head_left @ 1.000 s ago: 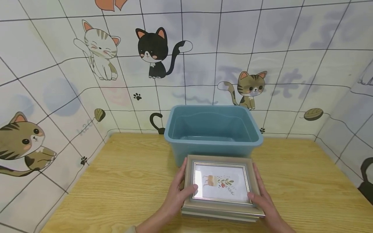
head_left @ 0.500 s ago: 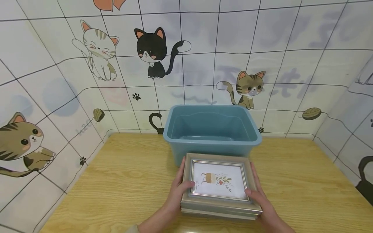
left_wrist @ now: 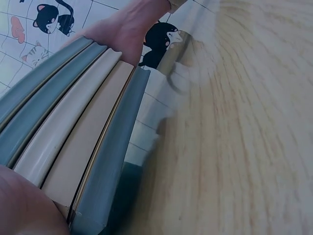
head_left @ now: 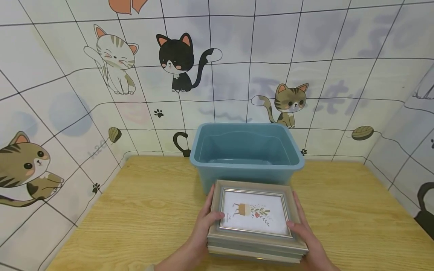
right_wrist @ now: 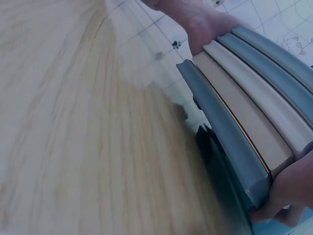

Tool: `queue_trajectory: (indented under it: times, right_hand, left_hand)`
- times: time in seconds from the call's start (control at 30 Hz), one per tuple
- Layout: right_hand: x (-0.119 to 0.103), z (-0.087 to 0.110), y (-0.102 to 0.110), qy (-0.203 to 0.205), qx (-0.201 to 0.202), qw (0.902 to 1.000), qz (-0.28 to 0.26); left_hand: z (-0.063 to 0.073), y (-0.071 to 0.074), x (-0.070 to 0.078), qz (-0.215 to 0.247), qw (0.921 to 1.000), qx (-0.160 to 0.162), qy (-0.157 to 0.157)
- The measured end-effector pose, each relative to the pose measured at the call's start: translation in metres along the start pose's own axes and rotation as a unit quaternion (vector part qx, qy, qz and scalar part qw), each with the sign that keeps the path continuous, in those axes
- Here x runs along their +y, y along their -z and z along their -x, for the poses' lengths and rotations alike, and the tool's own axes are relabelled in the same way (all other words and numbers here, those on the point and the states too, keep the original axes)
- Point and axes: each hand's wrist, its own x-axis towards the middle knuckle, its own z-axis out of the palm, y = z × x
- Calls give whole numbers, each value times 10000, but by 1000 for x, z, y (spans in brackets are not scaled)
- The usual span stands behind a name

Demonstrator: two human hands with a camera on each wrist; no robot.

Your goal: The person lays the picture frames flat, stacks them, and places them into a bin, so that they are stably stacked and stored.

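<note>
A stack of several picture frames (head_left: 254,241) is held between both hands, lifted off the table. The top one has a silvery-beige border round a white print of a potted plant. My left hand (head_left: 205,226) grips the left side, thumb on top of the border. On the opposite side my right hand (head_left: 308,233) grips likewise, its thumb near the picture's corner. Blue-grey, white and beige edges of the stacked picture frames (left_wrist: 73,117) show in the left wrist view. In the right wrist view, fingertips (right_wrist: 266,213) curl under the lowest blue-grey one.
Right behind the stack stands a blue plastic bin (head_left: 247,165), its inside visible with nothing in it. Both rest over a wood-grain table (head_left: 145,210). A white wall covering (head_left: 234,86) with cat drawings rises along the back and sides.
The stack has risen slightly towards the head camera, showing more of its front edges. Glare on the top picture has faded. Both hands keep their hold.
</note>
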Motion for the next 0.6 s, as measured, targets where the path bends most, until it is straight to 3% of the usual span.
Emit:
queue_trajectory:
  times: [0.23, 0.33, 0.47, 0.6]
  right_hand:
    - [-13, 8, -6, -125, 217, 9991, -343]
    - [-15, 9, -6, 188, 95, 9982, -565]
    - [-20, 10, -6, 566, -175, 9953, -764]
    - [-32, 14, -4, 526, -207, 9964, -625]
  left_hand:
    - [9, -2, 19, -27, 9998, -163, -81]
    - [13, -3, 27, -130, 9996, -195, -141]
    - [20, -6, 38, -111, 9997, -225, 0]
    - [24, -11, 49, -9, 9995, -304, 89]
